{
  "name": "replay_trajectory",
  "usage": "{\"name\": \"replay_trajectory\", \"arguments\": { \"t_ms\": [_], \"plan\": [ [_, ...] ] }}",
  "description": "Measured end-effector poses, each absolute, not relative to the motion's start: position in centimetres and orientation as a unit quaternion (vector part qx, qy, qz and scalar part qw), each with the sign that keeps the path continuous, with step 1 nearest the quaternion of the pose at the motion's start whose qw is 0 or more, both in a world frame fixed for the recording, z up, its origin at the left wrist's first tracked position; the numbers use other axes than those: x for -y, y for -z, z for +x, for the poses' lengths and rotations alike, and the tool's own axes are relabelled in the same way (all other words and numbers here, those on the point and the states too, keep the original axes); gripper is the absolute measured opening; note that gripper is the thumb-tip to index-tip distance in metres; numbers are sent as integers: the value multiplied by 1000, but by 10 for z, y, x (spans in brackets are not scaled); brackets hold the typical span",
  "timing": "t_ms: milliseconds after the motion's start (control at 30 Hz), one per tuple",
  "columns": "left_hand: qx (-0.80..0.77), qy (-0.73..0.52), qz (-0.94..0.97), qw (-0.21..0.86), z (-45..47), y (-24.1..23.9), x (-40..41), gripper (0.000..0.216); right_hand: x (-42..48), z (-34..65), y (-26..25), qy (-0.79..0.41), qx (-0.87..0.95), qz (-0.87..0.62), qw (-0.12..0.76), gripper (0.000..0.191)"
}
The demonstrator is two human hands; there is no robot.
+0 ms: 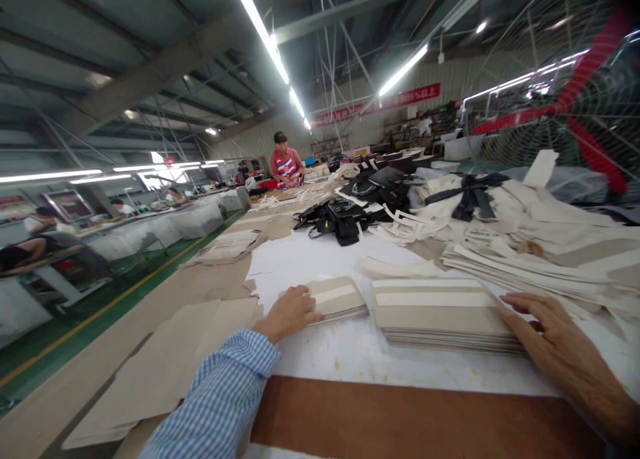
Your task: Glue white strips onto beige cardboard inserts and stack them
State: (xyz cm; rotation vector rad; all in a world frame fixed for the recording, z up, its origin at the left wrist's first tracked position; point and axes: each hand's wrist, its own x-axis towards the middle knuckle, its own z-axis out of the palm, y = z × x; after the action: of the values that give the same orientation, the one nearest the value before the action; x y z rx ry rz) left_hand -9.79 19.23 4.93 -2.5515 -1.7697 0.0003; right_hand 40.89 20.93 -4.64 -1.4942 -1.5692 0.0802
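Resting flat, open-fingered, left hand (pixel 290 312) touched small card stack (pixel 336 299); right hand (pixel 555 345), fingers spread, touched larger stack (pixel 440 312). Sheets judged light, stiff, slippery; grip by edges.

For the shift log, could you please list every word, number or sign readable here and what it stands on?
"95%" followed by unreadable characters: red banner on the far wall.
Framed board at left: too blurred to read.
Beige stacks under the left hand and right hand: no text.
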Motion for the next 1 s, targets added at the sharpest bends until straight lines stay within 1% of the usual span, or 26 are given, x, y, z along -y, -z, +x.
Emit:
{"name": "replay_trajectory", "arguments": {
  "t_ms": [167, 233, 367, 500, 633, 700, 800, 867, 1000],
  "plan": [
    [551, -11, -834, 34, -93, -48, -186, 24, -212, 409, 48, -43, 636, -607, 475, 45],
    [560, -9, -827, 56, -88, -46, -182, 24, -212, 408, 48, -47, 634, -601, 484, 38],
    [593, 24, -795, 128, -81, -47, -180, 23, -221, 412, 59, -75, 625, -579, 519, 24],
    [610, 85, -756, 223, -80, -64, -169, 29, -233, 420, 73, -78, 604, -567, 555, 21],
    [547, 114, -782, 276, -66, -69, -121, 40, -227, 415, 57, -74, 594, -578, 554, 21],
    [490, 118, -814, 290, -47, -54, -86, 42, -215, 408, 40, -67, 600, -579, 548, 22],
    [373, 137, -859, 322, -10, -20, -32, 42, -197, 401, 14, -57, 612, -593, 520, 26],
    [337, 139, -880, 305, 12, 0, -3, 40, -186, 399, 1, -49, 615, -608, 500, 28],
    [371, 112, -902, 192, 35, 21, 27, 46, -158, 398, -25, -31, 617, -621, 483, 30]
  ]
}}
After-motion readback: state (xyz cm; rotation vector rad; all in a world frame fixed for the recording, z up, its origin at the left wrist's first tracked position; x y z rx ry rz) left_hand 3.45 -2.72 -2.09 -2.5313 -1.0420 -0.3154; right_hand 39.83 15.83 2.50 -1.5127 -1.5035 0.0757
